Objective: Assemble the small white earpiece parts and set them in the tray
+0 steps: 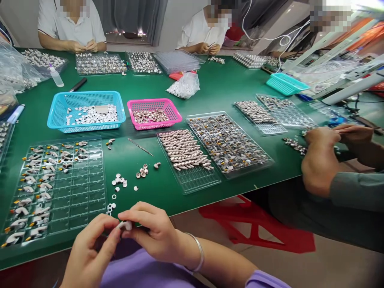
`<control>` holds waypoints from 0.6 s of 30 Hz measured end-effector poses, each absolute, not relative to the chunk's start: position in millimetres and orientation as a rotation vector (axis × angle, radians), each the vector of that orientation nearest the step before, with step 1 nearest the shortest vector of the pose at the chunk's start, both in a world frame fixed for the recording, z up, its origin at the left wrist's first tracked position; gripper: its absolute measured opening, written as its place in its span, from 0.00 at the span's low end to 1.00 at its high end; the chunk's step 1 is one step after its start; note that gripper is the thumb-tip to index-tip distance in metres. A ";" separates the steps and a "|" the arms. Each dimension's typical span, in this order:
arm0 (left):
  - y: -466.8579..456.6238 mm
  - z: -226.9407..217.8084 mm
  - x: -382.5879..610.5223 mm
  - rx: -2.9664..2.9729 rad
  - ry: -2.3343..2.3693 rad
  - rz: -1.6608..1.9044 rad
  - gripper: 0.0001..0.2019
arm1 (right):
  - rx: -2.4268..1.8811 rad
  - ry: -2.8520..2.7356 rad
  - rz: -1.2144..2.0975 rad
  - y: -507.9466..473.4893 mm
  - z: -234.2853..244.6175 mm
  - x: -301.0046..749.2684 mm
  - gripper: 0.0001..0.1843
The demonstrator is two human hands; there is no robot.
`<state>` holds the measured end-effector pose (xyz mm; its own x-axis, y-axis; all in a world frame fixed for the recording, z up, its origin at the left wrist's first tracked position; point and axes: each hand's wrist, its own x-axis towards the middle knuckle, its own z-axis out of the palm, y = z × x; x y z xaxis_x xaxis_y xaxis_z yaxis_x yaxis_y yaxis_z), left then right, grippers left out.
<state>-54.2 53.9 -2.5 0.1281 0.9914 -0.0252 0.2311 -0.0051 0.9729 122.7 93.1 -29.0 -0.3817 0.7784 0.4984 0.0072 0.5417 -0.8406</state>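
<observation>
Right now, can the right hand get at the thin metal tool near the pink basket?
Probably yes, though the right hand shares its hold on a small white part with the left hand. Only low loose pieces lie between it and the thin metal tool, so the way looks free.

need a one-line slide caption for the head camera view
Left hand and right hand hold a small white piece near a partly filled tray on a green table.

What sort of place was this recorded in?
Likely a small-parts assembly workshop: co-workers work around a green table that holds a partly filled compartment tray and a blue basket of white pieces.
</observation>
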 end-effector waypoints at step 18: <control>70.1 -25.2 -42.1 0.443 1.107 0.783 0.22 | -0.910 -1.784 1.079 108.8 -27.1 109.2 0.08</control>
